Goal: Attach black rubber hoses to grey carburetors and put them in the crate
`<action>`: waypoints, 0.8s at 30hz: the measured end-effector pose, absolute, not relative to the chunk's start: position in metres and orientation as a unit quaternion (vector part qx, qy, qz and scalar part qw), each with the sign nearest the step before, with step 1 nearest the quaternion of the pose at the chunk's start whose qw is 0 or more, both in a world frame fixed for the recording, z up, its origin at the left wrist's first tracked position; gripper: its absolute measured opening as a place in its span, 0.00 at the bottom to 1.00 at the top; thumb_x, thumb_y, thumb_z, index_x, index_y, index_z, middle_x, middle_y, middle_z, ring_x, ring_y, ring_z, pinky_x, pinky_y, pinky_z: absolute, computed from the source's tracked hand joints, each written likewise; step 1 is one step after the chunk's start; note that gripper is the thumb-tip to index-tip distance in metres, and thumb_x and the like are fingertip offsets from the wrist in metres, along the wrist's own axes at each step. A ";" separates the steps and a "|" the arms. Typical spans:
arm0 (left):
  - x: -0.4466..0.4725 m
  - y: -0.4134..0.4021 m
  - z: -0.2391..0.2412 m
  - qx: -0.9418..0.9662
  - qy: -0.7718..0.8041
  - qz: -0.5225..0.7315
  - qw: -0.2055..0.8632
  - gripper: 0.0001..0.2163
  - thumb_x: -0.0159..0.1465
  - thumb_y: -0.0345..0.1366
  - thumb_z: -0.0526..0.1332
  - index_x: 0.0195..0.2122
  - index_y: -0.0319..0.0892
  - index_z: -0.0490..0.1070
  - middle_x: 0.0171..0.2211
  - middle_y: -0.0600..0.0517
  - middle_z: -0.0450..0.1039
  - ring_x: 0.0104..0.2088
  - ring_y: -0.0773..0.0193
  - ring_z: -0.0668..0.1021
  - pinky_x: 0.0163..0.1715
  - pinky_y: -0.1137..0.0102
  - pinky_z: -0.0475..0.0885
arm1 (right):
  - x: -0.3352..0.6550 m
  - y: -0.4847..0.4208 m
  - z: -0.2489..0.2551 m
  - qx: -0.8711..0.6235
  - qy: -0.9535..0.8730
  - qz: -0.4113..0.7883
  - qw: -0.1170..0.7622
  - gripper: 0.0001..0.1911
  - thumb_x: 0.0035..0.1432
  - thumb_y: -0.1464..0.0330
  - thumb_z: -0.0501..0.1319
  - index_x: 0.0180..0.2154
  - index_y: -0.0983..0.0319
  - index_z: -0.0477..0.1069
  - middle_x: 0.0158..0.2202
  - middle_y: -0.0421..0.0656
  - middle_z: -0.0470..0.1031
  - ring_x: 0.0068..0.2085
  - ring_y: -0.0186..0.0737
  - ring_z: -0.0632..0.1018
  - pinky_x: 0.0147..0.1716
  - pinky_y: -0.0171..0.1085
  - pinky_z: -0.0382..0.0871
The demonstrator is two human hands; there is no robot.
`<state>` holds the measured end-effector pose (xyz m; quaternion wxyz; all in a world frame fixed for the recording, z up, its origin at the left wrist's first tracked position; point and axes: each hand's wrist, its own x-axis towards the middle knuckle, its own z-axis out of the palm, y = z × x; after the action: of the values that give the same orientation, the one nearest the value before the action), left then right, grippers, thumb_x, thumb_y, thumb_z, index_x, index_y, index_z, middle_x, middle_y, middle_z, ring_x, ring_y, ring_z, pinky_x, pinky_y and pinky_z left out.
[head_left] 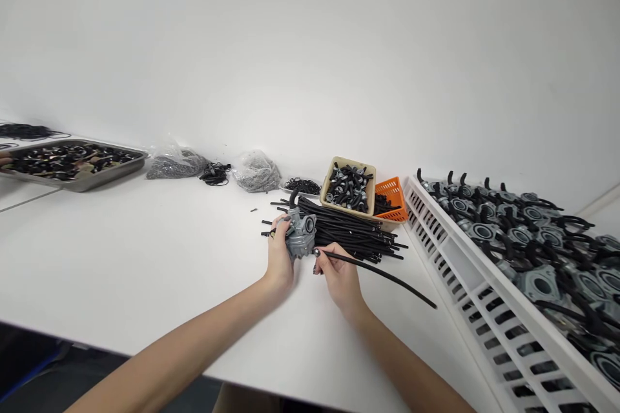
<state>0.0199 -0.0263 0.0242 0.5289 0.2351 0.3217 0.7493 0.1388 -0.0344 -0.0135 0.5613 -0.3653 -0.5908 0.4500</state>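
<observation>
My left hand (279, 257) is closed round a grey metal carburetor body (301, 235) with a short black hose stub on top, holding it just above the white table (145, 251). My right hand (339, 274) pinches one end of a long black rubber tube (382, 274), whose tip meets a nozzle low on the carburetor. The tube trails off to the right across the table. Right behind both hands lies a pile of black tubes (351, 229).
A beige bin (347, 187) of black-and-grey parts and an orange basket (391, 197) stand behind the tubes. A white slatted crate (504, 284) with several carburetors fills the right side. Plastic bags (255, 171) and a metal tray (72, 162) lie at the back left.
</observation>
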 end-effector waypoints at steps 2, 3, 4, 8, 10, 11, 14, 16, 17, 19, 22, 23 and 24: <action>0.020 -0.026 0.024 0.234 0.327 0.759 0.512 0.10 0.55 0.40 0.61 0.36 0.43 0.67 0.29 0.56 0.67 0.25 0.68 0.69 0.24 0.75 0.66 | 0.136 -0.036 -0.015 -0.367 -0.595 0.441 0.563 0.13 0.59 0.57 0.61 0.32 0.61 0.70 0.20 0.35 0.66 0.24 0.33 0.70 0.26 0.34 0.66; 0.020 -0.026 0.024 0.233 0.330 0.762 0.506 0.10 0.55 0.40 0.61 0.36 0.43 0.67 0.29 0.56 0.67 0.26 0.68 0.69 0.24 0.75 0.66 | 0.135 -0.037 -0.016 -0.370 -0.598 0.435 0.562 0.14 0.59 0.57 0.61 0.32 0.61 0.70 0.20 0.35 0.66 0.23 0.33 0.70 0.26 0.34 0.66; 0.021 -0.026 0.024 0.232 0.333 0.762 0.505 0.09 0.55 0.39 0.61 0.36 0.43 0.67 0.29 0.56 0.67 0.26 0.69 0.70 0.24 0.76 0.67 | 0.134 -0.038 -0.016 -0.374 -0.600 0.430 0.562 0.14 0.60 0.57 0.61 0.32 0.61 0.70 0.20 0.35 0.65 0.23 0.32 0.70 0.26 0.34 0.66; 0.021 -0.023 0.026 0.224 0.335 0.738 0.541 0.10 0.56 0.41 0.60 0.36 0.43 0.67 0.29 0.55 0.70 0.27 0.67 0.73 0.26 0.75 0.69 | 0.134 -0.038 -0.010 -0.376 -0.591 0.426 0.573 0.14 0.61 0.56 0.59 0.32 0.60 0.68 0.19 0.35 0.65 0.23 0.33 0.69 0.25 0.34 0.65; 0.021 -0.021 0.028 0.220 0.330 0.722 0.567 0.11 0.56 0.43 0.60 0.37 0.42 0.68 0.30 0.53 0.72 0.30 0.64 0.75 0.27 0.74 0.70 | 0.136 -0.035 -0.006 -0.373 -0.573 0.425 0.593 0.13 0.57 0.56 0.63 0.31 0.60 0.68 0.22 0.36 0.67 0.25 0.34 0.70 0.27 0.35 0.66; 0.021 -0.021 0.029 0.219 0.327 0.715 0.578 0.12 0.56 0.43 0.59 0.37 0.42 0.68 0.31 0.53 0.73 0.31 0.63 0.76 0.27 0.73 0.70 | 0.137 -0.033 -0.004 -0.376 -0.559 0.422 0.607 0.14 0.53 0.57 0.66 0.31 0.60 0.68 0.24 0.37 0.68 0.26 0.35 0.71 0.28 0.35 0.67; 0.020 -0.022 0.032 0.224 0.324 0.688 0.609 0.13 0.56 0.45 0.59 0.38 0.42 0.69 0.32 0.52 0.75 0.32 0.61 0.78 0.27 0.72 0.71 | 0.139 -0.028 -0.001 -0.386 -0.495 0.417 0.657 0.19 0.42 0.61 0.72 0.32 0.58 0.65 0.28 0.38 0.69 0.30 0.36 0.72 0.30 0.35 0.68; 0.021 -0.023 0.033 0.234 0.326 0.668 0.627 0.14 0.56 0.46 0.59 0.39 0.42 0.69 0.31 0.51 0.75 0.31 0.59 0.78 0.26 0.71 0.71 | 0.137 -0.027 -0.003 -0.382 -0.450 0.417 0.691 0.23 0.40 0.63 0.72 0.34 0.57 0.60 0.31 0.37 0.68 0.31 0.34 0.72 0.31 0.34 0.68; 0.021 -0.024 0.034 0.239 0.326 0.664 0.628 0.14 0.56 0.46 0.60 0.39 0.42 0.69 0.32 0.51 0.75 0.31 0.59 0.78 0.26 0.70 0.71 | 0.136 -0.027 -0.005 -0.381 -0.432 0.413 0.705 0.25 0.40 0.64 0.72 0.35 0.56 0.57 0.33 0.36 0.67 0.32 0.33 0.71 0.32 0.34 0.67; 0.022 -0.024 0.035 0.256 0.324 0.680 0.606 0.13 0.55 0.44 0.61 0.38 0.43 0.68 0.32 0.52 0.73 0.32 0.60 0.78 0.27 0.71 0.71 | 0.134 -0.029 -0.008 -0.386 -0.418 0.393 0.722 0.28 0.41 0.65 0.72 0.37 0.55 0.54 0.38 0.37 0.66 0.32 0.32 0.71 0.32 0.34 0.67; 0.022 -0.025 0.036 0.283 0.323 0.712 0.556 0.12 0.55 0.43 0.62 0.37 0.44 0.66 0.33 0.54 0.71 0.33 0.63 0.76 0.27 0.74 0.70 | 0.133 -0.032 -0.010 -0.404 -0.436 0.345 0.726 0.29 0.43 0.64 0.71 0.41 0.54 0.54 0.43 0.40 0.64 0.33 0.32 0.71 0.31 0.34 0.67; 0.022 -0.025 0.036 0.289 0.325 0.713 0.549 0.12 0.55 0.43 0.62 0.37 0.44 0.66 0.32 0.54 0.70 0.33 0.63 0.76 0.26 0.74 0.69 | 0.133 -0.033 -0.010 -0.412 -0.444 0.331 0.724 0.29 0.45 0.64 0.70 0.43 0.54 0.55 0.44 0.41 0.64 0.34 0.33 0.71 0.32 0.34 0.68; 0.021 -0.025 0.036 0.296 0.329 0.711 0.547 0.12 0.55 0.43 0.62 0.37 0.45 0.66 0.32 0.55 0.70 0.32 0.63 0.75 0.25 0.75 0.68 | 0.134 -0.034 -0.010 -0.422 -0.450 0.322 0.718 0.29 0.46 0.64 0.70 0.45 0.54 0.56 0.44 0.42 0.64 0.35 0.34 0.71 0.33 0.35 0.68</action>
<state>0.0213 -0.0253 0.0359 0.5473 0.2956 0.3286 0.7108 0.1339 -0.0336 -0.0100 0.7184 -0.4216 -0.4500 0.3220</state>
